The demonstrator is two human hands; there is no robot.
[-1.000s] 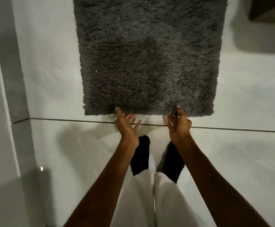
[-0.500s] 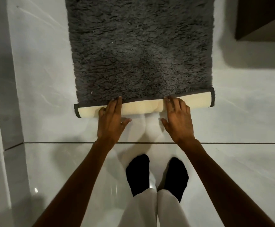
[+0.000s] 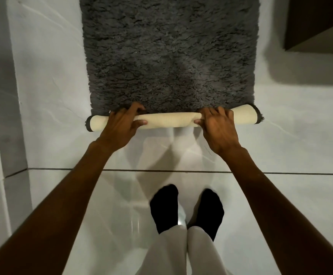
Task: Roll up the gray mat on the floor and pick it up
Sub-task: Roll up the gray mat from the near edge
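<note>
Now the near edge of the gray mat [image 3: 169, 56], a flat folded strip half a second ago, is a rounded tube with the cream backing [image 3: 167, 121] outermost; rolling is underway, though most of the pile lies flat on the white floor [image 3: 300, 120] ahead. Left hand [image 3: 122, 126] and right hand [image 3: 217, 128] are both curled over the roll, fingers over the far side, thumbs on the near face, each gripping it. Roll's long axis runs left–right across the view, right end tilted slightly farther away; the unrolled length points straight away from the person's feet [image 3: 187, 211]. Judgement: early stage, pickup not yet possible.
</note>
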